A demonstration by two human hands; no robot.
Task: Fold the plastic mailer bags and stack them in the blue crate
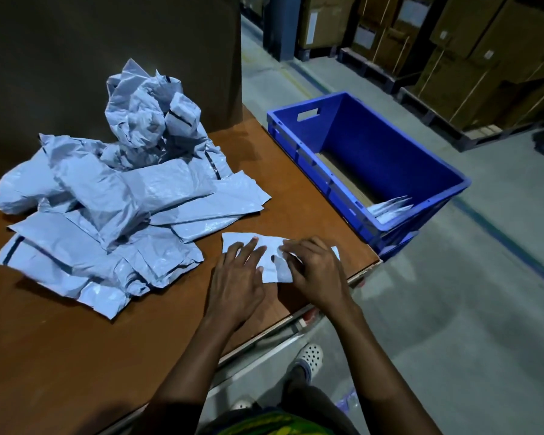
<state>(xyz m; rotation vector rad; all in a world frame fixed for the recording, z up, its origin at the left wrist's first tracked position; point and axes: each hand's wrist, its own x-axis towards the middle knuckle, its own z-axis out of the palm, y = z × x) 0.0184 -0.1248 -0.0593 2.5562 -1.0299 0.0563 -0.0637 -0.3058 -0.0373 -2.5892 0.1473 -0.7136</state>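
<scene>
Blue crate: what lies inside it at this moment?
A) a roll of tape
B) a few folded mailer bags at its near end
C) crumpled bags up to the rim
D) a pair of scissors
B: folded mailer bags lean at the near end inside the blue crate.

My only view comes from the camera on my head, facing forward and steeply down, close above my left hand (236, 288) and right hand (318, 274). Its wide lens also takes in the blue crate (390, 152) beyond my right hand, and the floor (453, 309).
</scene>
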